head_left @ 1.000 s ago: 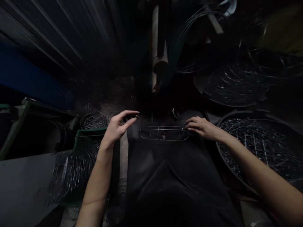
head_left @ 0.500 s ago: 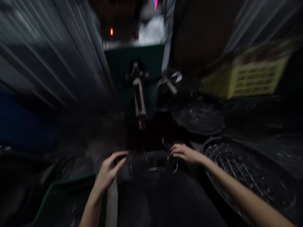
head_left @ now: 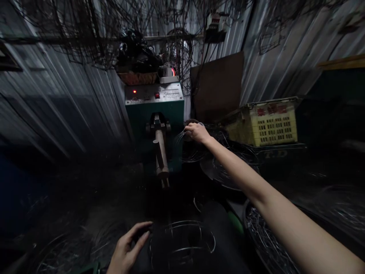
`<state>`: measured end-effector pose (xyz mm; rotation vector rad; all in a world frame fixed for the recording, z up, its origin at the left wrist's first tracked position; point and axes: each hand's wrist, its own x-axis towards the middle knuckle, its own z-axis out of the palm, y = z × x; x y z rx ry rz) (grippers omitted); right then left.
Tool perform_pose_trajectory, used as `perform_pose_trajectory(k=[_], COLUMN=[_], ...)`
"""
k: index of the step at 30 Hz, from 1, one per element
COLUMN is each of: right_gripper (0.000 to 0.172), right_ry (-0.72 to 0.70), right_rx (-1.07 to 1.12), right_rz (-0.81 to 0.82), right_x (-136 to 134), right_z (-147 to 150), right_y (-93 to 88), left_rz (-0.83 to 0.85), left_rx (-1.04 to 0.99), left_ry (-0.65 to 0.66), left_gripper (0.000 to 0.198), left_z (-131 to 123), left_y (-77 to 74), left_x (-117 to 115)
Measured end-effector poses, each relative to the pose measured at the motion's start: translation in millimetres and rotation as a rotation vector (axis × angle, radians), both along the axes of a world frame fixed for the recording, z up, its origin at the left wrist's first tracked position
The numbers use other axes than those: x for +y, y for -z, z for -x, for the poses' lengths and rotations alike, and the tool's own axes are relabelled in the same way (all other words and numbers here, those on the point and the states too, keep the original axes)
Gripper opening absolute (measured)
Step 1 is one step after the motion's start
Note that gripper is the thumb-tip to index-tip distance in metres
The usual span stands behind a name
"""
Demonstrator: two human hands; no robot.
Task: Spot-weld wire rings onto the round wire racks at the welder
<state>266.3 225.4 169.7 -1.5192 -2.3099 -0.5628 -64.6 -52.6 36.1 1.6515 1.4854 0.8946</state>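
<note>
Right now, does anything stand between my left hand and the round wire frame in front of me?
Nothing visible stands in the way. Your left hand is open just to the left of the round wire frame, and only dark cloth lies under the small gap between them.

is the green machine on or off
Looks on: the red indicator lamp on the control panel of the green machine is lit, though that lamp alone can't confirm it's running.
</note>
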Motion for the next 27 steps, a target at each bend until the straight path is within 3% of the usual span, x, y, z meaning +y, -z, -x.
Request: perform_pose_trajectory(k=[3, 6, 10, 13, 15, 19, 23, 27], right_gripper=[0.025, 0.023, 0.03, 0.033, 0.032, 0.032, 0.033, 0.034], right_ry=[-0.004, -0.019, 0.022, 0.065, 0.075, 0.075, 0.156, 0.191], right_rx=[-0.232, -0.28, -0.336, -0.352, -0.308, -0.023, 0.353, 0.554], right_rz=[0.057, 0.084, 0.137, 0.154, 0.141, 0.102, 0.089, 0.091], right_x=[25, 34, 25, 4, -17, -62, -96, -124], right_z=[12, 13, -11, -41, -61, -82, -75, -56], right_y=[-2.1, -1.0, -7.7, -5.7, 6.7, 51.8, 92.5, 127.9], left_rz=[-0.008, 0.014, 0.014, -0.016, -0.025, 0.0, 0.004, -0.01], left_rx=[-0.029, 0.015, 0.069, 0.046, 0.024, 0.022, 0.02, 0.052], left_ry=[-0.073, -0.058, -0.032, -0.05, -0.012, 0.079, 0.155, 0.255], left_gripper=[0.035, 0.036, 0.037, 0.035, 0.033, 0.03, 0.028, 0.026], left_z=[3, 15, 29, 27, 20, 1, -19, -39], left_y=[-0.1, 1.5, 8.2, 8.4, 2.5, -16.8, -30.7, -47.1], left_x=[-3, -5, -6, -5, -4, -4, -4, -3])
